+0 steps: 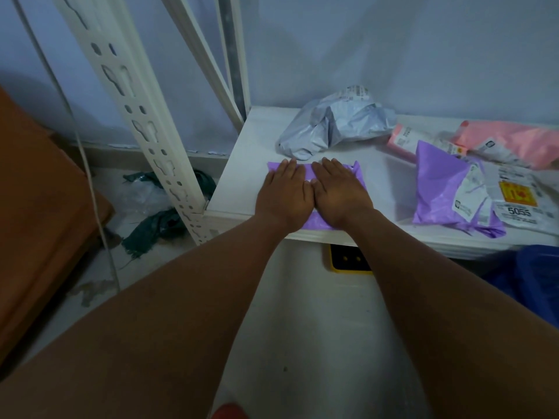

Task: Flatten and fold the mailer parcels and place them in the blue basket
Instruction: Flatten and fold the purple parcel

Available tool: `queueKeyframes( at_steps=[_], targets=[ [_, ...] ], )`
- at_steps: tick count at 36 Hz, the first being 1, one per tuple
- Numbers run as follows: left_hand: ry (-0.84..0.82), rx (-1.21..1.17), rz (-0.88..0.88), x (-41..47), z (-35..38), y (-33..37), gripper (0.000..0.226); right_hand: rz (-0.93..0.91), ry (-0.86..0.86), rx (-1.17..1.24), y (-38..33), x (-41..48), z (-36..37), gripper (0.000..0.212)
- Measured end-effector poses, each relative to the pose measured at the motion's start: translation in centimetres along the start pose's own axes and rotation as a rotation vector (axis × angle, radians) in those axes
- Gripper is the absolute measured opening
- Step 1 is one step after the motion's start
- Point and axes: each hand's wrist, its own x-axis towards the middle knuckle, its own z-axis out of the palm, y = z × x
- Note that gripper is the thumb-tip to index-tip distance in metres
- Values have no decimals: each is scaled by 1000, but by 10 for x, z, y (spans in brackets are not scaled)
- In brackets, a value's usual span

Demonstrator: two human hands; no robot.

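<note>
A purple mailer lies flat on the white shelf near its front left corner. My left hand and my right hand press down on it side by side, fingers straight, covering most of it. A crumpled grey mailer sits just behind them. To the right lie another purple mailer with white labels and pink mailers. The blue basket shows at the lower right, below the shelf edge, partly cut off.
A white slotted rack post rises left of the shelf. Dark green bags lie on the floor beneath it. A brown board stands at far left. A black and yellow object sits under the shelf edge.
</note>
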Motion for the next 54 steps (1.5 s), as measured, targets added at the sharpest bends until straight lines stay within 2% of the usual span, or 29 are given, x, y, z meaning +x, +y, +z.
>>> queueKeyframes(
  at_steps=[10, 20, 24, 27, 35, 41, 45, 49, 54],
  targets=[
    [-17, -8, 3, 0, -3, 1, 71, -1, -20, -10, 0, -2, -4, 91],
    [-38, 8, -3, 1, -3, 1, 72, 2, -30, -13, -3, -6, -8, 56],
    [-35, 7, -10, 1, -2, 0, 72, 15, -44, -6, -6, -7, -12, 63],
    [-33, 18, -6, 0, -2, 1, 72, 9, -50, -14, -6, -7, -12, 53],
    [-34, 18, -3, 1, -2, 0, 71, 30, -58, 6, -7, -7, -13, 52],
    [19, 36, 10, 0, 0, 0, 80, 16, -24, -14, -6, -7, -10, 50],
    [13, 71, 33, 0, 1, 0, 80, 17, -23, -6, -5, -7, -9, 52],
    [85, 115, 83, -1, 2, 0, 73, 24, -22, -2, -6, -8, -10, 56],
    [74, 21, 118, -1, 4, -3, 72, 26, -43, 1, -6, -9, -11, 58]
  ],
)
